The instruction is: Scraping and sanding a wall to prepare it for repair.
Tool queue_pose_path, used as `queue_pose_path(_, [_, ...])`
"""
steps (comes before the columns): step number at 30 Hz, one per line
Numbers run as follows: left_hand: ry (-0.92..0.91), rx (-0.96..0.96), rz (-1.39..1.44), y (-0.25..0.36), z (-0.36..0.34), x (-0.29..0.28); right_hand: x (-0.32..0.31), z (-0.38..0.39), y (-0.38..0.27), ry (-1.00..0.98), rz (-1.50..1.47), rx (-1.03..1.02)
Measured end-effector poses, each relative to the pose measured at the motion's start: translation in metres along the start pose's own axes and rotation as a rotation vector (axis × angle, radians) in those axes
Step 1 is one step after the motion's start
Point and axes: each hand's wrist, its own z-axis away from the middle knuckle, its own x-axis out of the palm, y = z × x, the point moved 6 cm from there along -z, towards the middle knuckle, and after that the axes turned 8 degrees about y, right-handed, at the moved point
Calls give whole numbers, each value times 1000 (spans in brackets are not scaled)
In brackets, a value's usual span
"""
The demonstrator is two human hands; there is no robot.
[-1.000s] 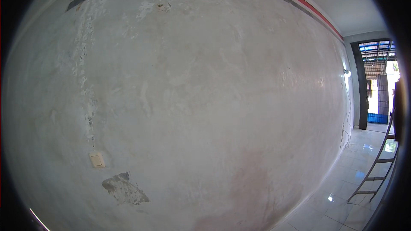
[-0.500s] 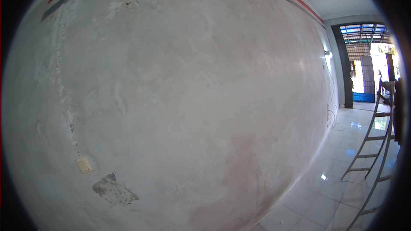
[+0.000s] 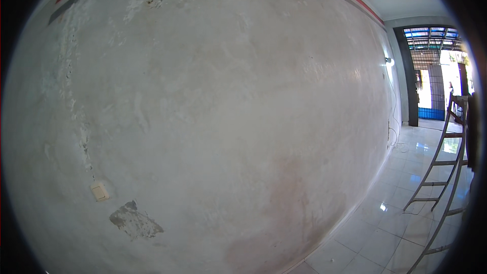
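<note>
Across most of view: pale, blotchy wall (image 3: 218, 106); near or far from fingers, cannot tell. Along its foot, to right: glossy white tiled floor (image 3: 362, 233). Standing there: stepladder (image 3: 446, 163). Beyond: dark-framed doorway (image 3: 433, 83), bright past its grille. Low on wall's left: rough grey bare patch (image 3: 136, 220); just up and left of it, cream switch (image 3: 99, 191). Near doorway, on wall: small lit lamp (image 3: 389, 61). Both hands' fingers out of view: spread, pressed together or pinching, cannot tell; places measured from fingers, likewise.
</note>
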Motion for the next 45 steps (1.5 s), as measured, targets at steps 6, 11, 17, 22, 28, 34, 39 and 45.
queue_pose_path(6, [-94, 27, -1, 60, 149, 91, 2, -101, 100, 209, 826, -283])
queue_pose_path(11, [-73, 210, -54, 28, 106, 69, 25, -50, 60, -271, 120, 154])
queue_pose_path(17, [-90, 182, -171, 43, 93, 75, 28, -76, 77, -153, -128, 136])
queue_pose_path(22, [-96, 127, -292, 54, 97, 72, 30, -97, 116, -53, -334, 140])
queue_pose_path(28, [-95, 50, -436, 64, 110, 59, 32, -130, 188, 45, -536, 154])
queue_pose_path(34, [-59, 12, -463, 73, 118, 36, 2, -113, 139, 12, 836, -910])
queue_pose_path(39, [-41, -6, -424, 68, 124, 25, -60, -105, 145, 255, -439, 306])
queue_pose_path(45, [-123, -42, -211, 12, 47, -38, -114, -118, 133, 203, -422, 115])
